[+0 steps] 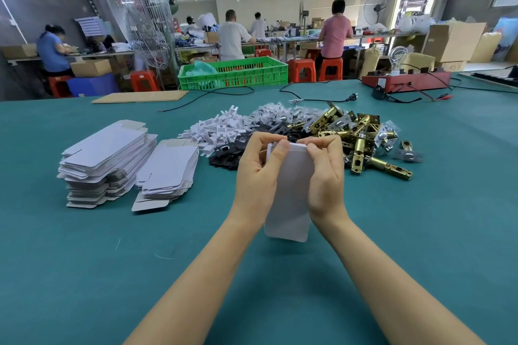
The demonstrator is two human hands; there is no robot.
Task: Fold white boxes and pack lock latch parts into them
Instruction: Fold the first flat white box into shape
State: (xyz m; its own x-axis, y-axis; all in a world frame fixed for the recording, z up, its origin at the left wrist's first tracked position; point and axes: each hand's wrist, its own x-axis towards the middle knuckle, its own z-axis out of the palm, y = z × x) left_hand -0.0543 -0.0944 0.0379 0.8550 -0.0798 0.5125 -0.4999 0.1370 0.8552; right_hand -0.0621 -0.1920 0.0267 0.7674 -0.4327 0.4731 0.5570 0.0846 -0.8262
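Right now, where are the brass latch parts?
In the head view, the brass latch parts lie heaped on the green table, right of the black plates, beyond the right hand.

On the bench (84, 260), two stacks of flat box blanks (112, 159) lie at the left. To their right sit small plastic inserts (218, 129), then flat plates (232, 148), with the latch bolts (361, 137) furthest right. Near of these piles, a box (291, 193) sits between both hands. A crate (235, 73) stands beyond the far edge.
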